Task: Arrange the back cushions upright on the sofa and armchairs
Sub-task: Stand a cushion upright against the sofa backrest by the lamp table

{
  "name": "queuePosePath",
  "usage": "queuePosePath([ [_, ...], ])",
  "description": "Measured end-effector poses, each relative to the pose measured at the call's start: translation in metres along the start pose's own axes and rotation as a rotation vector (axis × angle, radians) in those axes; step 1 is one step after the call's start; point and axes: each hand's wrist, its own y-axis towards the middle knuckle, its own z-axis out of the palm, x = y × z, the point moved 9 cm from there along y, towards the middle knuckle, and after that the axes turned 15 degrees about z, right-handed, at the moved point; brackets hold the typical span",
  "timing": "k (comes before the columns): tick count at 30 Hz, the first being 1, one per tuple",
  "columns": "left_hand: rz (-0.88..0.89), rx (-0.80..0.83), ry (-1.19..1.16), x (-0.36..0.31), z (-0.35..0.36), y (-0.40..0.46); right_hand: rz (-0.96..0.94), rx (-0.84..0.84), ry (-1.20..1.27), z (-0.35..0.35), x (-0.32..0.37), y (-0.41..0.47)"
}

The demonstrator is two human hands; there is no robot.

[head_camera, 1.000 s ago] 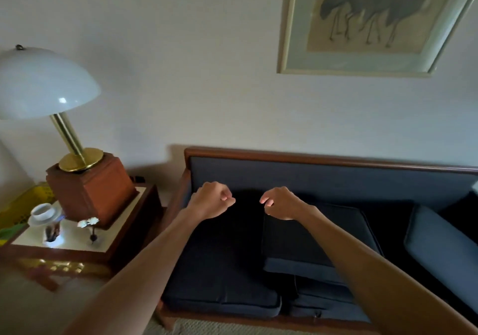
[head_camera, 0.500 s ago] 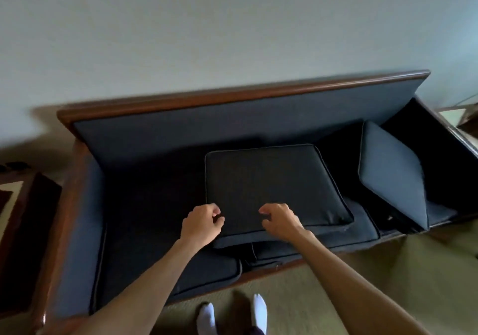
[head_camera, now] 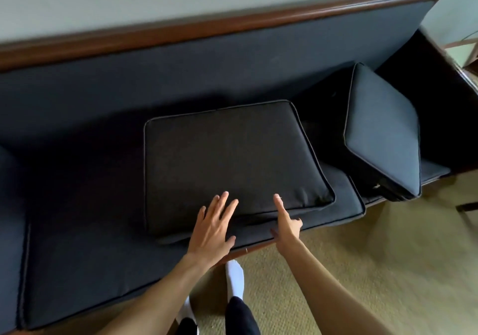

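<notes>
A dark navy back cushion (head_camera: 227, 158) lies flat on the middle seat of the sofa (head_camera: 181, 76). My left hand (head_camera: 214, 226) hovers over its near edge with fingers spread, holding nothing. My right hand (head_camera: 285, 220) is at the same edge a little to the right, fingers extended, thumb below the cushion's front rim; no grip is visible. A second back cushion (head_camera: 382, 127) leans tilted against the sofa's right end. The sofa's upholstered back panel stands bare behind both cushions.
The sofa has a wooden top rail (head_camera: 207, 26) against a pale wall. Beige carpet (head_camera: 362, 257) lies in front, with my white-socked feet (head_camera: 235, 277) close to the sofa's front edge. A wooden side table edge (head_camera: 465, 50) shows at the far right.
My view swung from the lamp table down onto the sofa and came closer. Both hands went from closed fists to open fingers and reached the flat cushion's near edge.
</notes>
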Motion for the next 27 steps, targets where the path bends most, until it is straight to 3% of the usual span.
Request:
queuePosePath([
  [3, 0.003, -0.007, 0.058, -0.004, 0.009, 0.009, 0.040, 0.124, 0.099, 0.011, 0.008, 0.020],
  [8, 0.021, -0.005, 0.086, -0.004, 0.012, 0.008, 0.076, 0.177, 0.140, 0.011, 0.028, 0.027],
  [14, -0.086, -0.085, 0.138, 0.004, -0.029, 0.003, -0.080, 0.145, 0.317, 0.028, 0.049, -0.029],
  [18, -0.178, -0.192, 0.146, 0.016, -0.074, 0.002, -0.219, 0.157, 0.253, 0.053, 0.059, -0.100],
  [23, -0.285, -0.421, -0.037, 0.053, -0.138, 0.004, -0.666, 0.283, -0.144, 0.079, 0.096, -0.181],
  [27, -0.331, -0.487, -0.136, 0.084, -0.177, 0.010, -1.126, 0.242, -0.379, 0.071, 0.154, -0.213],
])
